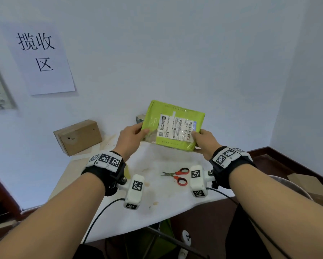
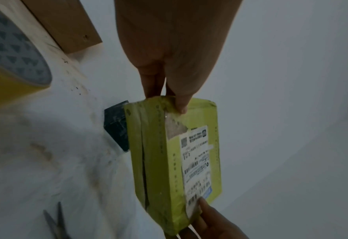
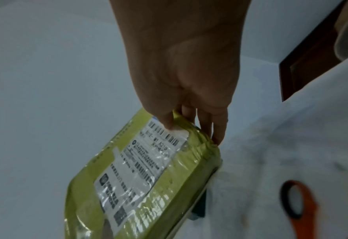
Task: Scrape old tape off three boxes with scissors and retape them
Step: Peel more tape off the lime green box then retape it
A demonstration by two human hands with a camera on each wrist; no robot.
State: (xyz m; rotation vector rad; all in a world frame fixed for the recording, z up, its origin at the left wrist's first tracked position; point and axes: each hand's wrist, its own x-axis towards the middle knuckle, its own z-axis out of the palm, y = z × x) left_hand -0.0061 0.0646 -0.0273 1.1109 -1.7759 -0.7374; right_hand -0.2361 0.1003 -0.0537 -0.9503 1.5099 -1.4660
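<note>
White cloth covers the table [image 1: 157,212]; above its far edge, left hand [image 1: 131,136] and right hand [image 1: 205,140] each pinch the green parcel [image 1: 173,126], scissors [image 1: 176,175] lying nearer.

A parcel collection point. A wall sign [image 1: 41,53] at ten o'clock reads 揽收区. Labelled parcels [image 1: 173,126] crowd the table [image 1: 157,193].

You hold the parcel [image 1: 173,126] above the far edge of the table [image 1: 162,204], your left hand [image 1: 131,136] on its left end and your right hand [image 1: 205,140] on its right end. The scissors [image 1: 176,176] lie on the table nearer to you than the parcel. A cardboard box [image 1: 78,136] sits left of the parcel against the wall, a small dark box [image 2: 116,125] behind the parcel, and a tape roll [image 2: 11,59] to its left.
</note>
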